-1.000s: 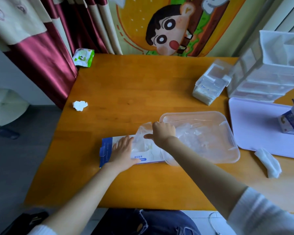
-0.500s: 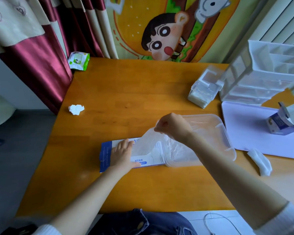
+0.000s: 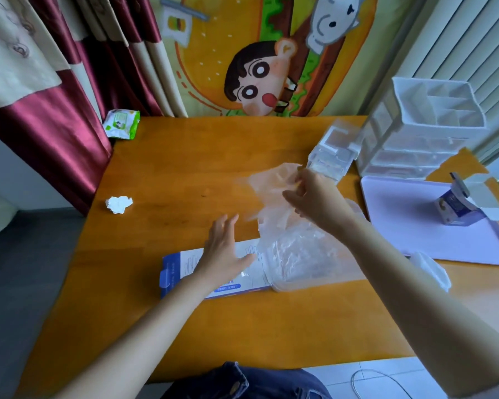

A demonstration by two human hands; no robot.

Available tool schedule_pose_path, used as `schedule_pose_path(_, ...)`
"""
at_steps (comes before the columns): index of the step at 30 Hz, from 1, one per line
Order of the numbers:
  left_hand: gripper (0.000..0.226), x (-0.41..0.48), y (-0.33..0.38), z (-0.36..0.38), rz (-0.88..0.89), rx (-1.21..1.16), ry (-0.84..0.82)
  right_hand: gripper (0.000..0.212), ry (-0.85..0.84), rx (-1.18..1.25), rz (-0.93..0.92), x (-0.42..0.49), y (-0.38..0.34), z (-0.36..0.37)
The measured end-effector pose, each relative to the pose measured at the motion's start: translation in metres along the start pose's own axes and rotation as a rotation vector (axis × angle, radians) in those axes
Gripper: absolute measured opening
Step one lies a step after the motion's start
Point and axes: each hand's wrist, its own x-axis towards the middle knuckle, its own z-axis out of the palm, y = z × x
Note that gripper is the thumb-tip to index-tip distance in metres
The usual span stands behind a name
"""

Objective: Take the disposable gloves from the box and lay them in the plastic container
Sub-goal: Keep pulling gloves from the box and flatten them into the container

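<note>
Your right hand (image 3: 314, 198) pinches one glove (image 3: 271, 182) in its fingers above the plastic container (image 3: 288, 287) near the counter (image 3: 185, 174)'s front edge; several gloves (image 3: 297, 251) lie inside. Your left hand (image 3: 225, 251), fingers spread, hovers over the box (image 3: 179, 272). This glove isn't laid yet.

Soft, bright daylight fills the scene, strongest from the blinds (image 3: 461, 38) beyond and to the right of the right hand (image 3: 314, 200), and the shadows on the counter (image 3: 185, 156) are faint and soft-edged. The right hand and the thin glove (image 3: 271, 182) it pinches are smeared by motion blur, and the left hand (image 3: 225, 251) has soft fingertips. The wide lens bows the counter's edges and the curtain (image 3: 41, 116) far left of the left hand.
</note>
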Motion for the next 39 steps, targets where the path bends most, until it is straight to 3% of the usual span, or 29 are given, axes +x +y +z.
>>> schedule_pose_path(3, 0.089, 0.001, 0.045, -0.007, 0.193, -0.082, 0.090, 0.023, -0.047, 0.092, -0.018, -0.005, -0.008, 0.005)
schedule_pose_path(7, 0.038, 0.016, 0.068, -0.007, 0.235, -0.171, 0.232, 0.026, -0.097, 0.356, -0.057, -0.010, -0.016, 0.001)
schedule_pose_path(9, 0.019, 0.022, 0.067, -0.010, 0.226, -0.212, 0.284, 0.031, -0.038, 0.470, -0.045, -0.011, -0.012, -0.002)
schedule_pose_path(12, 0.023, 0.021, 0.072, -0.018, 0.168, -0.427, 0.243, 0.042, 0.158, 0.427, -0.007, -0.015, 0.013, 0.000)
schedule_pose_path(14, 0.023, 0.016, 0.080, -0.025, 0.159, -0.491, 0.208, 0.043, 0.159, 0.462, 0.080, -0.018, 0.033, 0.005)
schedule_pose_path(16, 0.024, 0.013, 0.092, -0.031, 0.166, -0.542, 0.202, 0.033, -0.005, 0.683, 0.240, -0.025, 0.050, 0.012)
schedule_pose_path(17, 0.024, 0.012, 0.097, -0.033, 0.155, -0.596, 0.193, 0.045, -0.121, 0.809, 0.325, -0.027, 0.058, 0.018)
schedule_pose_path(19, 0.024, 0.009, 0.107, -0.035, 0.104, -0.730, 0.163, 0.091, -0.312, 0.952, 0.430, -0.030, 0.072, 0.030)
schedule_pose_path(21, 0.022, 0.009, 0.113, -0.033, 0.043, -0.845, 0.156, 0.105, -0.484, 1.091, 0.416, -0.031, 0.080, 0.039)
schedule_pose_path(24, 0.020, 0.010, 0.116, -0.029, -0.022, -0.934, 0.200, 0.079, -0.597, 1.362, 0.361, -0.030, 0.076, 0.038)
schedule_pose_path(27, 0.019, 0.010, 0.110, -0.025, -0.051, -0.948, 0.224, 0.048, -0.487, 1.518, 0.280, -0.029, 0.067, 0.025)
schedule_pose_path(30, 0.014, 0.014, 0.096, -0.021, -0.106, -0.877, 0.238, 0.022, -0.215, 1.320, 0.349, -0.027, 0.074, 0.016)
schedule_pose_path(32, 0.017, 0.019, 0.090, -0.018, -0.147, -0.846, 0.252, 0.022, -0.101, 1.058, 0.348, -0.026, 0.087, 0.011)
schedule_pose_path(36, 0.005, 0.032, 0.087, 0.000, -0.190, -0.708, 0.273, 0.023, -0.089, 0.739, 0.320, -0.027, 0.111, 0.004)
schedule_pose_path(39, 0.013, 0.041, 0.082, 0.023, -0.139, -0.450, 0.301, 0.028, -0.100, 0.542, 0.266, -0.021, 0.129, 0.003)
